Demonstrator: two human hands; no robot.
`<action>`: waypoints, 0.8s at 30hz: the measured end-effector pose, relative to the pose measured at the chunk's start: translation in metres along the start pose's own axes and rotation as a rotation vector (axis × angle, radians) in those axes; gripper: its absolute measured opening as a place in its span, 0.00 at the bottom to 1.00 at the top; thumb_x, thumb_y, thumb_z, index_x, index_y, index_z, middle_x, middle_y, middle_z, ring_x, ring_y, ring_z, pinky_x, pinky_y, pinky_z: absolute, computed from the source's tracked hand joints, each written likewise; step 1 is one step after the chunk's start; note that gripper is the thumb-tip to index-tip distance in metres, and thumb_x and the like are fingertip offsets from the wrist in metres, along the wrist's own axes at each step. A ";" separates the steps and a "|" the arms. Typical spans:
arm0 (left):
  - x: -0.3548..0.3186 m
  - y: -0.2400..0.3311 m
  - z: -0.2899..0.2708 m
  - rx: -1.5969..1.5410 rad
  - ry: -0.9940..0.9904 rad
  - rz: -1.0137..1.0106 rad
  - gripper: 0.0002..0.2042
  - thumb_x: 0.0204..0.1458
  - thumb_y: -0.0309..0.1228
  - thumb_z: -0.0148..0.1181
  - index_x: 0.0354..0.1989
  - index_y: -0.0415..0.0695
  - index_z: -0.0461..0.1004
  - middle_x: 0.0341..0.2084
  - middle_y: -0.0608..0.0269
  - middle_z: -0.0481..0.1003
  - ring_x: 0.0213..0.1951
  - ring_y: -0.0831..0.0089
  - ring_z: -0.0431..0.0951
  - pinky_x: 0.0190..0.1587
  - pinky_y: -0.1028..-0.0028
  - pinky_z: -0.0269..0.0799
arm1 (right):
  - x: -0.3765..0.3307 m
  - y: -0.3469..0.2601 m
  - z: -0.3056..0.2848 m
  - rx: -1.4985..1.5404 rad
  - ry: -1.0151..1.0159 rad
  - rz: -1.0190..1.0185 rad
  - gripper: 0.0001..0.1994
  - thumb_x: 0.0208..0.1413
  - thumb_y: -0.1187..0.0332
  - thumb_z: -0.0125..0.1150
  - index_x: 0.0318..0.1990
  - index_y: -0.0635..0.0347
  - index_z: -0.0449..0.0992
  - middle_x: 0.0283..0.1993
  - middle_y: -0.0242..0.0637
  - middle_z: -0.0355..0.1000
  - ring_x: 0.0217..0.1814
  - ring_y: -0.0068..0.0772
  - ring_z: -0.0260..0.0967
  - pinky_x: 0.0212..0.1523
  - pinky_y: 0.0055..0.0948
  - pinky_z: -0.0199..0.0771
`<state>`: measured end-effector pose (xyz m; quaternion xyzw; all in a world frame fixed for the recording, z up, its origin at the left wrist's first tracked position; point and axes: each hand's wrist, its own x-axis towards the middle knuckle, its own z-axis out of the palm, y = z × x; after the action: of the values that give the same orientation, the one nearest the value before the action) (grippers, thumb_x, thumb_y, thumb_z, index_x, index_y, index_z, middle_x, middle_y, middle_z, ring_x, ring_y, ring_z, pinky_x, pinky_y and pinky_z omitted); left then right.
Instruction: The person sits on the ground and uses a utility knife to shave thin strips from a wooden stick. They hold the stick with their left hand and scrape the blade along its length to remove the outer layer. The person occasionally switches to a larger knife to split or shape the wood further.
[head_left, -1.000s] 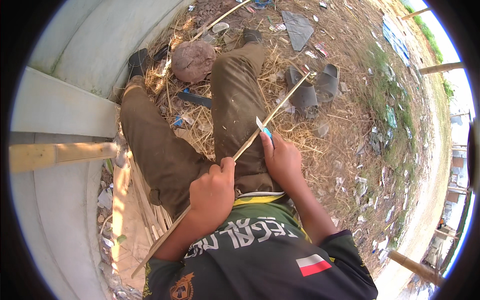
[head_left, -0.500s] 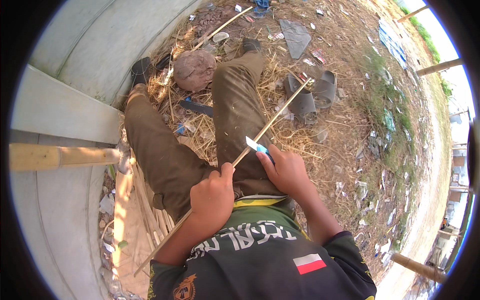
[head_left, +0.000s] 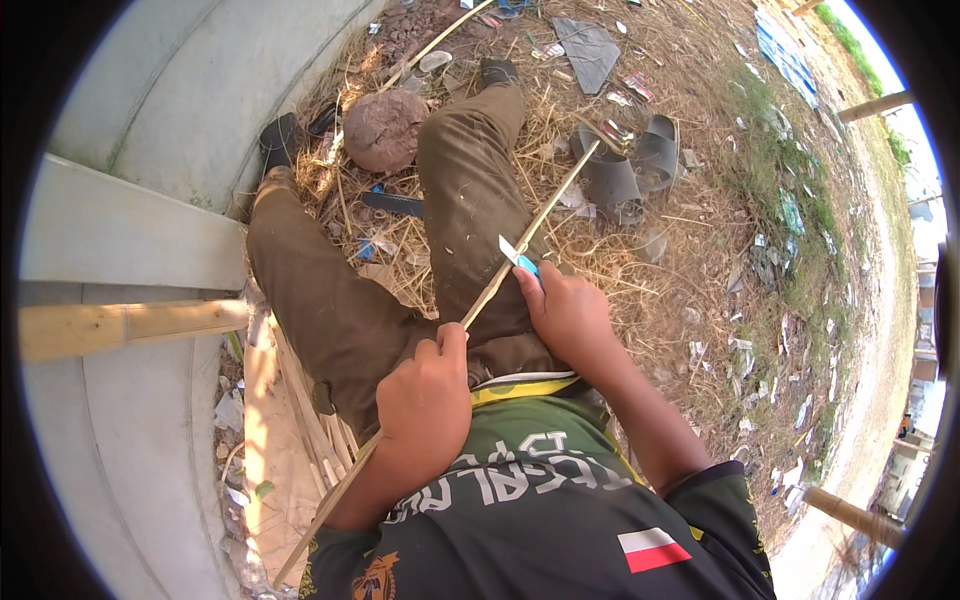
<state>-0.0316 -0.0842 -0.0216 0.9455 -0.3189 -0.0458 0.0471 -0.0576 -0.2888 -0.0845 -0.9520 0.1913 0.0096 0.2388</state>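
A long, thin bamboo strip (head_left: 568,187) runs slantwise across my lap, from beside my left forearm to near the sandals. Closed around it, my left hand (head_left: 428,388) grips the strip near my waist. Farther up, my right hand (head_left: 572,312) is closed on a blue-handled utility knife (head_left: 526,264). The white-looking blade lies against the strip, over my thigh in brown trousers (head_left: 472,190). Between the two hands the strip looks slightly uneven. My left palm's hold is hidden from above.
A reddish-brown rock (head_left: 385,131) and a dark flat blade-like object (head_left: 393,204) lie by my legs. Grey sandals (head_left: 608,178) sit ahead. Bamboo strips (head_left: 318,440) lie at my left, below a horizontal bamboo pole (head_left: 135,328) near a pale wall (head_left: 130,230). Straw and litter cover the ground.
My right hand and the knife have slid a little along the strip, away from my body. The strip's far end has shifted slightly left. My left hand keeps its grip.
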 end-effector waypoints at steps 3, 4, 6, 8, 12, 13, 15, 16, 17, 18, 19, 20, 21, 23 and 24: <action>-0.013 -0.005 -0.009 -0.020 0.015 0.002 0.04 0.64 0.33 0.56 0.39 0.47 0.71 0.21 0.64 0.73 0.20 0.66 0.81 0.20 0.68 0.74 | 0.006 0.004 0.009 -0.008 0.165 0.020 0.26 0.70 0.47 0.50 0.30 0.62 0.72 0.20 0.52 0.72 0.23 0.60 0.74 0.24 0.54 0.72; -0.016 -0.005 -0.012 -0.074 -0.015 -0.031 0.05 0.65 0.33 0.55 0.38 0.47 0.71 0.21 0.61 0.74 0.21 0.60 0.80 0.22 0.63 0.73 | 0.006 0.004 0.010 0.023 0.183 0.037 0.25 0.70 0.47 0.49 0.31 0.62 0.71 0.20 0.52 0.72 0.23 0.61 0.74 0.24 0.54 0.72; -0.019 -0.003 -0.016 -0.190 -0.072 -0.107 0.08 0.67 0.34 0.52 0.37 0.45 0.70 0.21 0.54 0.76 0.22 0.49 0.79 0.25 0.54 0.72 | 0.003 0.003 0.008 0.080 0.211 0.058 0.25 0.71 0.48 0.49 0.31 0.62 0.71 0.20 0.53 0.72 0.23 0.62 0.73 0.24 0.55 0.71; -0.014 -0.009 -0.007 -0.287 -0.112 -0.072 0.08 0.67 0.35 0.52 0.37 0.45 0.70 0.19 0.54 0.76 0.22 0.50 0.79 0.24 0.54 0.72 | -0.005 0.007 0.003 0.162 0.191 -0.041 0.24 0.71 0.48 0.49 0.32 0.62 0.70 0.19 0.52 0.71 0.22 0.62 0.72 0.24 0.55 0.70; 0.005 -0.005 0.004 -0.386 -0.115 -0.068 0.10 0.69 0.37 0.49 0.37 0.45 0.69 0.19 0.51 0.78 0.23 0.46 0.79 0.25 0.50 0.72 | -0.011 0.003 -0.015 0.088 0.016 -0.164 0.23 0.71 0.48 0.49 0.32 0.60 0.69 0.19 0.51 0.70 0.23 0.62 0.71 0.26 0.55 0.69; 0.010 -0.004 0.005 -0.372 -0.111 -0.062 0.10 0.69 0.37 0.49 0.37 0.45 0.69 0.19 0.51 0.78 0.23 0.46 0.79 0.25 0.50 0.72 | -0.011 0.001 -0.019 0.070 -0.042 -0.174 0.23 0.71 0.48 0.49 0.33 0.60 0.69 0.20 0.51 0.70 0.25 0.63 0.71 0.27 0.55 0.68; 0.021 -0.002 0.006 -0.345 -0.096 -0.051 0.10 0.69 0.37 0.49 0.37 0.45 0.69 0.19 0.51 0.77 0.24 0.46 0.80 0.26 0.50 0.72 | -0.010 0.006 -0.015 0.045 -0.029 -0.185 0.24 0.70 0.47 0.50 0.32 0.60 0.69 0.20 0.50 0.70 0.24 0.62 0.71 0.26 0.54 0.69; 0.027 -0.002 0.006 -0.329 -0.096 -0.042 0.10 0.69 0.37 0.48 0.38 0.45 0.68 0.19 0.50 0.77 0.24 0.46 0.80 0.26 0.49 0.73 | -0.009 0.007 -0.015 0.046 -0.027 -0.177 0.24 0.70 0.47 0.50 0.32 0.60 0.69 0.19 0.50 0.70 0.24 0.62 0.71 0.26 0.54 0.69; 0.030 -0.002 0.008 -0.312 -0.105 -0.036 0.10 0.69 0.38 0.48 0.38 0.46 0.68 0.19 0.50 0.77 0.24 0.46 0.80 0.26 0.49 0.73 | -0.009 0.007 -0.014 0.051 -0.031 -0.164 0.24 0.70 0.47 0.50 0.31 0.60 0.69 0.19 0.50 0.70 0.24 0.62 0.71 0.26 0.54 0.69; 0.032 -0.002 0.008 -0.295 -0.115 -0.029 0.10 0.69 0.38 0.48 0.38 0.46 0.68 0.19 0.49 0.77 0.25 0.46 0.81 0.27 0.49 0.73 | -0.009 0.006 -0.014 0.043 -0.039 -0.172 0.24 0.70 0.47 0.50 0.31 0.60 0.69 0.19 0.50 0.70 0.24 0.62 0.71 0.26 0.54 0.69; 0.034 -0.002 0.008 -0.303 -0.116 -0.036 0.10 0.69 0.38 0.48 0.38 0.46 0.68 0.19 0.49 0.77 0.25 0.45 0.81 0.27 0.49 0.73 | -0.008 0.005 -0.017 0.035 -0.046 -0.180 0.24 0.70 0.47 0.51 0.31 0.60 0.70 0.19 0.50 0.70 0.24 0.62 0.71 0.26 0.54 0.70; 0.034 -0.002 0.010 -0.312 -0.125 -0.040 0.10 0.69 0.38 0.48 0.38 0.46 0.69 0.19 0.48 0.77 0.25 0.45 0.80 0.27 0.48 0.73 | -0.009 0.004 -0.017 0.029 -0.059 -0.180 0.24 0.69 0.47 0.51 0.31 0.60 0.70 0.19 0.50 0.70 0.24 0.62 0.71 0.26 0.54 0.70; 0.034 -0.002 0.011 -0.320 -0.135 -0.046 0.10 0.69 0.38 0.48 0.38 0.46 0.69 0.19 0.48 0.77 0.25 0.45 0.80 0.27 0.48 0.73 | -0.009 0.004 -0.016 0.025 -0.054 -0.164 0.24 0.69 0.47 0.51 0.31 0.60 0.70 0.19 0.50 0.70 0.24 0.62 0.72 0.27 0.54 0.70; 0.040 -0.004 0.008 -0.371 -0.154 -0.041 0.10 0.69 0.38 0.48 0.38 0.45 0.69 0.19 0.47 0.77 0.25 0.44 0.80 0.28 0.48 0.73 | -0.006 0.004 -0.014 0.013 -0.045 -0.134 0.24 0.69 0.47 0.52 0.31 0.60 0.70 0.19 0.51 0.71 0.24 0.62 0.72 0.27 0.53 0.71; 0.040 -0.004 0.006 -0.397 -0.163 -0.039 0.10 0.69 0.38 0.48 0.38 0.45 0.69 0.19 0.47 0.77 0.26 0.43 0.80 0.28 0.48 0.73 | -0.005 0.004 -0.012 0.013 -0.036 -0.132 0.23 0.69 0.47 0.52 0.31 0.60 0.70 0.19 0.51 0.71 0.23 0.61 0.72 0.26 0.53 0.71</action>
<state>0.0022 -0.1058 -0.0306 0.9168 -0.2883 -0.1848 0.2057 -0.0650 -0.2960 -0.0754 -0.9606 0.1240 0.0098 0.2484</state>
